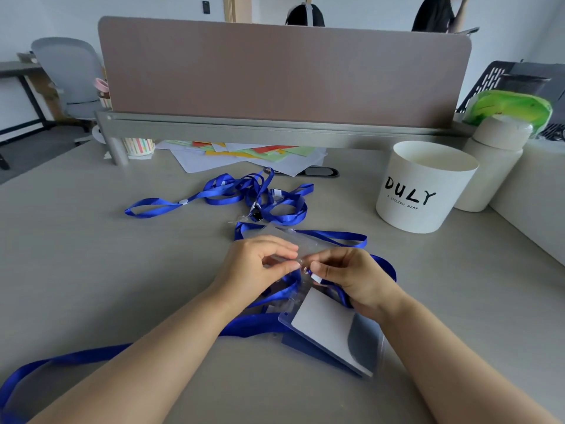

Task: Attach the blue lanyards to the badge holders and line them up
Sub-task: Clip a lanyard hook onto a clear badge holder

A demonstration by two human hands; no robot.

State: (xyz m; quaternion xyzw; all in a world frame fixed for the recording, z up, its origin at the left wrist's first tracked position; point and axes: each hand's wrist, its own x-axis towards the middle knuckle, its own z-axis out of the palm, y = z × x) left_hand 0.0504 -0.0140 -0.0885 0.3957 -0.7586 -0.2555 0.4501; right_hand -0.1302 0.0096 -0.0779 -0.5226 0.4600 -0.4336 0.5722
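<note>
Nearest, a badge holder [333,328] with a white card inside lies flat on the counter [91,270], and a blue lanyard [76,359] trails off to the left. Just beyond, the left hand [256,264] pinches a see-through second holder [284,240], and the right hand [351,276] pinches a metal clip [306,271] at its edge. Farther back, the loose lanyards [244,194] sit tangled.
</note>
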